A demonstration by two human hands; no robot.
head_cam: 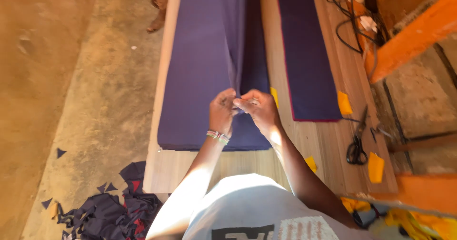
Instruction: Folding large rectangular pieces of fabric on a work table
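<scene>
A long piece of dark purple fabric [200,68] lies along a wooden table [328,140]. My left hand [222,111] and my right hand [259,107] meet near the cloth's close end and pinch a raised fold of it between the fingers. The fold runs away from me up the middle of the cloth. A beaded bracelet is on my left wrist.
A second purple strip with a red edge [304,49] lies to the right. Black scissors [357,142] and yellow scraps [375,166] rest near the table's right edge. Cables [354,16] lie at the far right. Fabric offcuts [114,209] are piled on the dirt floor at left.
</scene>
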